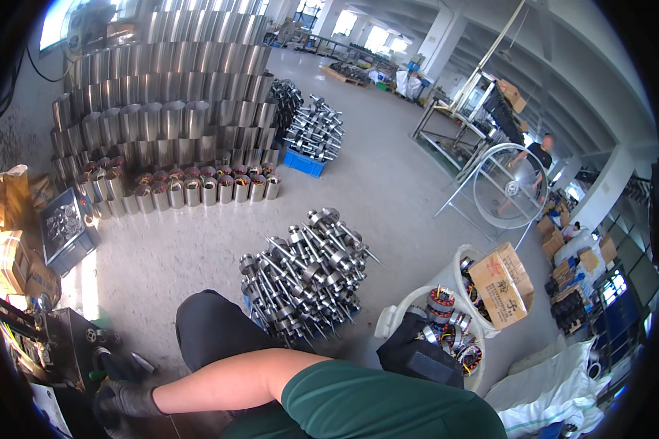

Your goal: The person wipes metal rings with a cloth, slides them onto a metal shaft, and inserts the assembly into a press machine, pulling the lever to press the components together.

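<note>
My right hand (124, 401), in a dark grey glove, is at the lower left beside a black machine (69, 344). My bare forearm and green sleeve stretch across the lower edge towards it. Its fingers are dark and partly hidden against the machine, so I cannot make out whether they hold anything. A pointed metal piece (145, 363) shows just above the glove. My left hand is out of view. Beyond my dark-trousered knee (216, 329) stands a large heap of metal rotor shafts (307, 271).
Two white tubs (415, 298) hold wound stators, with an open carton (499, 285) on one. Metal cylinders (150, 121) are stacked along the far left. A blue crate (304, 162) carries more rotors. A grey bin (69, 238) stands left. A large fan (511, 186) and another person (540, 154) are farther right.
</note>
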